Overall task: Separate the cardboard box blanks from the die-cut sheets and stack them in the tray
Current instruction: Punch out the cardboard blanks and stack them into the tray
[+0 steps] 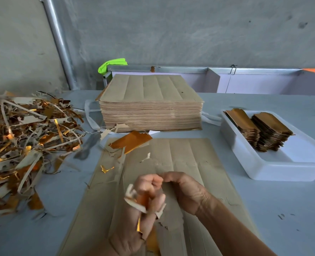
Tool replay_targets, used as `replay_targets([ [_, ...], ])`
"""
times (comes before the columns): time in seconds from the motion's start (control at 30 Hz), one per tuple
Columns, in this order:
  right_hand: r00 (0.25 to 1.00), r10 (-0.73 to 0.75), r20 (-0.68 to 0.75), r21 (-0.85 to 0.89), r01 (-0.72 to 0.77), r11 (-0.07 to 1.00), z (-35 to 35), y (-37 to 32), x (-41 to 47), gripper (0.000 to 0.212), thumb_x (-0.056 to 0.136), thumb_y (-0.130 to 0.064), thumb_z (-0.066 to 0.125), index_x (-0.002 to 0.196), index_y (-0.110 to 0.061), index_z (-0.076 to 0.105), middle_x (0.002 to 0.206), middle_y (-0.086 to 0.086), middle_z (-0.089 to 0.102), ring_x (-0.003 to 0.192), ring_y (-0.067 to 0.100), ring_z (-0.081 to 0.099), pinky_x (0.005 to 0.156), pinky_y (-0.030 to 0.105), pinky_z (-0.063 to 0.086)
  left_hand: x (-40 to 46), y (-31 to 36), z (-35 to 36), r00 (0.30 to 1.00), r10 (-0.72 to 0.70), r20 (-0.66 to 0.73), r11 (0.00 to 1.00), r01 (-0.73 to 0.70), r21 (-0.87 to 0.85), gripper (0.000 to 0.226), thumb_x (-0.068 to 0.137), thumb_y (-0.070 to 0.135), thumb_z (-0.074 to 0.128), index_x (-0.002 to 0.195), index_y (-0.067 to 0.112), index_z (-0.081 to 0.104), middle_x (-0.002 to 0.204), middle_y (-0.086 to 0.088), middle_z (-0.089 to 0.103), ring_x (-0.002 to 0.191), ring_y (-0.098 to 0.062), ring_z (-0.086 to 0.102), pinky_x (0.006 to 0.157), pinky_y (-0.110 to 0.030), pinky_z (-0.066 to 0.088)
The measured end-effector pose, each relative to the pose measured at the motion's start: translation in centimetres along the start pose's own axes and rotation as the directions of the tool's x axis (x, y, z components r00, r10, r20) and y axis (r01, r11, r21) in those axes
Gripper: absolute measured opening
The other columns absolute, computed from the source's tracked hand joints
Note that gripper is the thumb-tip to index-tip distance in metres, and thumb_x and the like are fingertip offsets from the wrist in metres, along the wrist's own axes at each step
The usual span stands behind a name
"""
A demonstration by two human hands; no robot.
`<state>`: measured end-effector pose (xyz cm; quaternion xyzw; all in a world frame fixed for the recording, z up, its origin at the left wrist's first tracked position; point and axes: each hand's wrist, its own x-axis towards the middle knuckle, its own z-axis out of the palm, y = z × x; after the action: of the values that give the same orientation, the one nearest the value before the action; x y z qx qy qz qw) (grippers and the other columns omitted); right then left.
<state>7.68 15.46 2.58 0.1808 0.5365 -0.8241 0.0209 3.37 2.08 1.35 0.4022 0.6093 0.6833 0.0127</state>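
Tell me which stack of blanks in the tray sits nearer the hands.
The right-hand stack in the white tray; the other stack sits farther back, toward the tray's far corner.

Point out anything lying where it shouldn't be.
One gold box blank lies loose and askew on the table, between the sheet stack and the sheet being worked, not in the white tray with the other blanks.

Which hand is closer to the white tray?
The right hand. It is over the die-cut sheet, nearer the white tray at the table's right. The left hand, gripping scraps, is farther left.
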Motion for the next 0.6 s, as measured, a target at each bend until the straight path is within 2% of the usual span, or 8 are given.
replay_targets([
  [0.1,0.992,0.017,-0.124,-0.063,-0.025,0.998,0.0,0.0,0.4,0.01,0.074,-0.003,0.061,0.079,-0.003,0.07,0.078,0.015,0.068,0.067,0.024,0.065,0.065,0.029,0.053,2.3,-0.2,0.0,0.866,-0.497,0.057,0.836,0.495,-0.239,0.058,0.051,0.048,0.08,0.085,0.008,0.057,0.077,-0.015,0.057,0.072,-0.027,0.055,0.073,-0.033,0.046],
  [0.13,0.983,0.017,-0.18,-0.102,-0.036,0.994,0.0,0.0,0.5,0.011,0.077,-0.001,0.061,0.075,-0.004,0.071,0.076,0.016,0.068,0.066,0.024,0.064,0.066,0.031,0.054,3.2,-0.7,0.1,0.8,-0.595,0.08,0.759,0.592,-0.271,0.05,0.067,0.05,0.075,0.084,0.007,0.057,0.076,-0.014,0.056,0.07,-0.026,0.053,0.067,-0.028,0.046],
  [0.17,0.974,0.018,-0.226,-0.153,-0.054,0.987,0.1,0.0,0.5,0.013,0.079,0.0,0.062,0.072,-0.006,0.071,0.076,0.016,0.068,0.067,0.025,0.064,0.069,0.033,0.055,3.1,-1.0,-0.1,0.747,-0.644,0.165,0.697,0.662,-0.275,0.027,0.088,0.031,0.061,0.08,0.006,0.056,0.075,-0.013,0.054,0.067,-0.025,0.052,0.059,-0.022,0.046],
  [0.23,0.96,0.024,-0.279,-0.24,-0.094,0.966,0.3,0.0,0.5,0.014,0.08,0.0,0.065,0.07,-0.007,0.072,0.076,0.015,0.068,0.071,0.026,0.062,0.075,0.038,0.055,2.1,-2.0,-0.5,0.693,-0.698,0.181,0.651,0.719,-0.243,0.026,0.095,-0.005,0.04,0.075,0.003,0.053,0.073,-0.013,0.053,0.057,-0.02,0.055,0.048,-0.019,0.045],
  [0.3,0.948,0.027,-0.318,-0.267,-0.117,0.957,0.3,-0.1,0.3,0.004,0.079,-0.004,0.069,0.075,-0.004,0.071,0.077,0.014,0.069,0.07,0.025,0.063,0.069,0.035,0.056,2.2,-1.8,-1.2,0.814,-0.579,-0.04,0.779,0.538,-0.323,0.036,0.096,-0.001,0.038,0.069,0.004,0.061,0.062,-0.013,0.057,0.042,-0.014,0.054,0.039,-0.021,0.042],
  [0.4,0.922,-0.004,-0.386,-0.244,-0.098,0.965,-0.5,-0.2,-0.2,0.019,0.078,-0.003,0.071,0.062,-0.01,0.063,0.074,0.01,0.07,0.066,0.022,0.065,0.06,0.031,0.055,2.8,-2.2,-4.6,0.868,-0.372,-0.33,0.876,0.21,-0.434,0.047,0.099,0.012,0.036,0.058,0.015,0.059,0.044,0.001,0.05,0.037,-0.01,0.044,0.039,-0.018,0.036],
  [0.5,0.893,-0.027,-0.449,-0.155,-0.048,0.987,-1.4,-0.6,-1.0,0.021,0.077,-0.001,0.07,0.061,-0.011,0.06,0.084,0.017,0.07,0.08,0.033,0.065,0.076,0.044,0.056,4.2,-4.5,-6.9,0.83,-0.284,-0.481,0.959,0.232,-0.164,0.038,0.1,0.012,0.04,0.064,0.003,0.046,0.042,0.001,0.053,0.038,-0.003,0.049,0.039,-0.013,0.038],
  [0.6,0.862,-0.072,-0.501,-0.1,0.025,0.995,-2.1,-0.7,-1.3,0.021,0.077,0.002,0.065,0.062,-0.009,0.055,0.083,0.019,0.063,0.081,0.033,0.059,0.078,0.048,0.052,4.6,-5.6,-7.9,0.813,-0.315,-0.489,0.923,0.382,0.041,0.041,0.098,0.014,0.048,0.058,0.007,0.053,0.044,0.005,0.057,0.049,-0.007,0.057,0.047,-0.018,0.044],
])
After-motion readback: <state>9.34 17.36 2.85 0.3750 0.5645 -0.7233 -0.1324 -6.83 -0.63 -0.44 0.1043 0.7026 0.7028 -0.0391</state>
